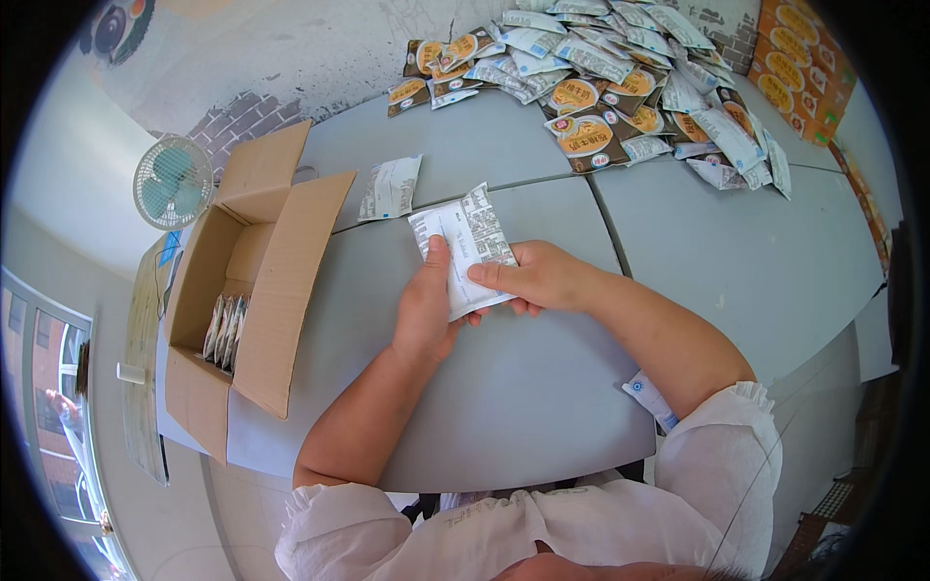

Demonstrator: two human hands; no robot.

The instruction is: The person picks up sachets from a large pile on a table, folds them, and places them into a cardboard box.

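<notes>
Between both hands I hold a white printed sachet point(465, 250), its back side facing up. My left hand point(429, 298) grips its left edge with the thumb lying on top. My right hand point(541, 276) has the lower right part, thumb pressed on the face and fingers beneath. Just beyond lies another flat sachet point(391, 187), also back side up. To the left stands an opened cardboard box point(272, 305), flaps spread, with several sachets point(225, 330) standing in a row inside its near end.
A large heap of brown and white sachets point(581, 80) covers the table's far side. One sachet point(649, 396) lies by my right elbow. An orange printed carton point(803, 72) stands at the back right. A small fan point(173, 181) is behind the box. Seams cross the grey tabletop point(508, 407).
</notes>
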